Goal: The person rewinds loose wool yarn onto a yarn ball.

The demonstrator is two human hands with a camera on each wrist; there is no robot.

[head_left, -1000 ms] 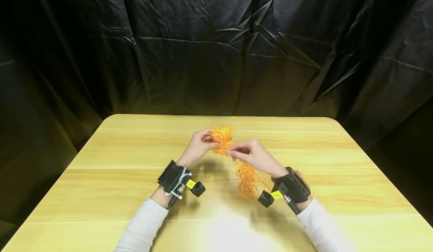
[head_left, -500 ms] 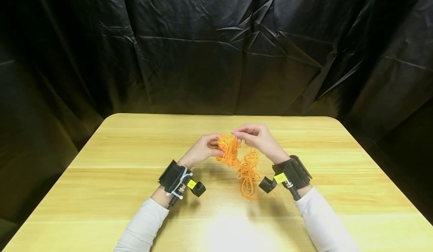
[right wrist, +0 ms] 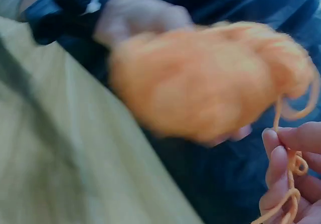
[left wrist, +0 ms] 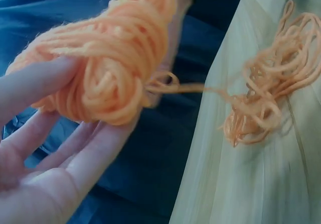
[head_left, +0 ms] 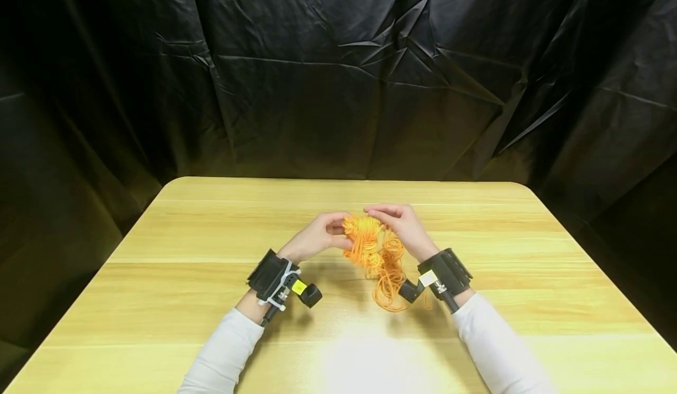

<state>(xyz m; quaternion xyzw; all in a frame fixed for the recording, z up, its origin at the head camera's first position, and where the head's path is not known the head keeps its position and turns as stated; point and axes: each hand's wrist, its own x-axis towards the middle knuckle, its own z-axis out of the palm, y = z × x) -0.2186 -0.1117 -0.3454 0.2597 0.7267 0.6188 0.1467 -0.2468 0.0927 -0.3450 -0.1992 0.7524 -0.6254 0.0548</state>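
My left hand [head_left: 317, 235] holds a wound bundle of orange yarn [head_left: 362, 238] above the table, thumb on one side and fingers on the other. In the left wrist view the bundle [left wrist: 108, 68] shows many wrapped strands. At its right side is my right hand [head_left: 404, 229]. The right wrist view shows that hand's thumb and fingertips pinching a single strand [right wrist: 278, 116] that runs from the bundle, with more yarn trailing down over the fingers. A loose tangle of the same yarn [head_left: 390, 285] lies on the table below, joined to the strand.
The light wooden table [head_left: 185, 300] has rounded far corners. Behind it hangs a creased black sheet [head_left: 296, 106]. Each wrist wears a black strap with a small camera, and the right one [head_left: 411, 291] stands close to the loose tangle.
The bundle has shifted right and slightly nearer me, and its turn has changed. My right hand has gone from the bundle's lower side up around to its upper right, then slightly down.
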